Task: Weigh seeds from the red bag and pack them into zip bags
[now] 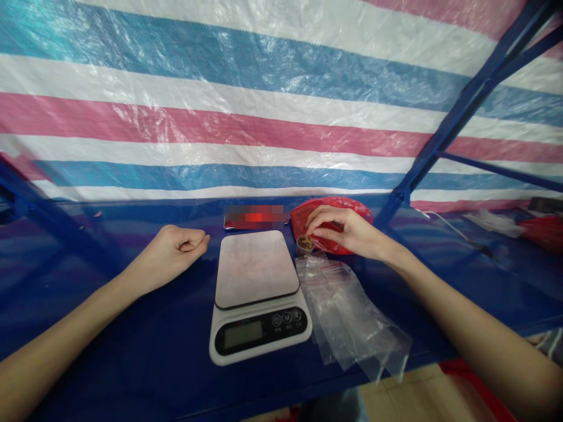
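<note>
My left hand (178, 249) rests beside the scale in a loose fist, and nothing shows in its curled fingers. A white kitchen scale (257, 269) with a bare flat plate and a blank-looking display lies between my hands. On the other side, my right hand (336, 225) reaches down with thumb and fingers drawn together at the mouth of a small clear cup (305, 246). Small brownish pieces are in the cup; what my fingertips pinch is too small to make out. Behind that hand lies a red plastic bag (356, 208).
Several clear zip bags (347, 310) overlap right of the scale, past the front edge of the blue table (145, 346). A red object (254, 218), partly blurred out, sits behind the scale. Blue metal bars (444, 126) and a striped tarp (220, 117) bound the back.
</note>
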A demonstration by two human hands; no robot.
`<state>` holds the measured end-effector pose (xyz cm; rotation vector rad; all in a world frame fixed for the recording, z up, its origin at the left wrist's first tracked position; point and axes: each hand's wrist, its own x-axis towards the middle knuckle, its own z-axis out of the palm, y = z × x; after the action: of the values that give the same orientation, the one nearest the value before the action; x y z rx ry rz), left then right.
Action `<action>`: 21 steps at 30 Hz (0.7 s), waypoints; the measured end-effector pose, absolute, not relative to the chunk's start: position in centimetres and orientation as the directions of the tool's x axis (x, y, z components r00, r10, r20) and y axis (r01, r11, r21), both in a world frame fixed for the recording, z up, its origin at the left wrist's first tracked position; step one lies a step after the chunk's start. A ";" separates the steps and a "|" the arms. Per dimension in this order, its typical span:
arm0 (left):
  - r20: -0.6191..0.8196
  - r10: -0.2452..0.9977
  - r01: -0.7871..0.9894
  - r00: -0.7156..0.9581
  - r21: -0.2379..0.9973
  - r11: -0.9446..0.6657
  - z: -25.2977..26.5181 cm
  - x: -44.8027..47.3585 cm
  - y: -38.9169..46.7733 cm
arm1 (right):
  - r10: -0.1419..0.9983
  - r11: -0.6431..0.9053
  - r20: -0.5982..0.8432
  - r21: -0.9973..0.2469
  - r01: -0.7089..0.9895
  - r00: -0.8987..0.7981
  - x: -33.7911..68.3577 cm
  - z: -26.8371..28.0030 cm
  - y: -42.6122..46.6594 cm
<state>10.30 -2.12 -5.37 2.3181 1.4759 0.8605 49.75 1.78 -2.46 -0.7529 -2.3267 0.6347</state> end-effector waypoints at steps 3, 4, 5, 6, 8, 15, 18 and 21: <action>0.336 0.891 0.734 0.305 0.513 -0.445 -5.2 10.4 -2.2 | 0.665 0.712 0.406 -0.597 0.370 -0.626 49.6 -2.5 1.7; 0.335 0.891 0.733 0.306 0.514 -0.445 -5.2 10.5 -2.2 | 0.671 0.711 0.418 -0.596 0.373 -0.612 49.5 -2.4 1.7; 0.335 0.891 0.732 0.307 0.515 -0.446 -5.1 10.5 -2.2 | 0.679 0.710 0.437 -0.597 0.374 -0.590 49.4 -2.3 1.7; 0.336 0.890 0.731 0.308 0.515 -0.447 -5.0 10.5 -2.1 | 0.687 0.708 0.463 -0.601 0.371 -0.560 49.2 -2.1 1.5; 0.345 0.887 0.729 0.307 0.514 -0.452 -5.0 10.5 -2.0 | 0.706 0.699 0.517 -0.617 0.362 -0.483 48.9 -1.4 0.6; 0.373 0.881 0.721 0.290 0.521 -0.458 -4.8 10.4 -1.9 | 0.573 0.758 0.404 -0.592 0.274 -0.713 46.8 0.3 -8.0; 0.377 0.874 0.713 0.308 0.517 -0.474 -4.7 10.6 -2.0 | 0.463 0.851 0.349 -0.433 0.297 -0.815 46.4 -0.3 -10.6; 0.394 0.862 0.697 0.319 0.520 -0.495 -4.6 10.6 -2.1 | 0.414 0.891 0.356 -0.349 0.292 -0.838 46.1 -0.9 -11.6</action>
<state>10.64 -2.08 -4.62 2.3321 1.4137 0.9398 46.14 -11.61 -0.91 -0.5164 -2.6282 0.3921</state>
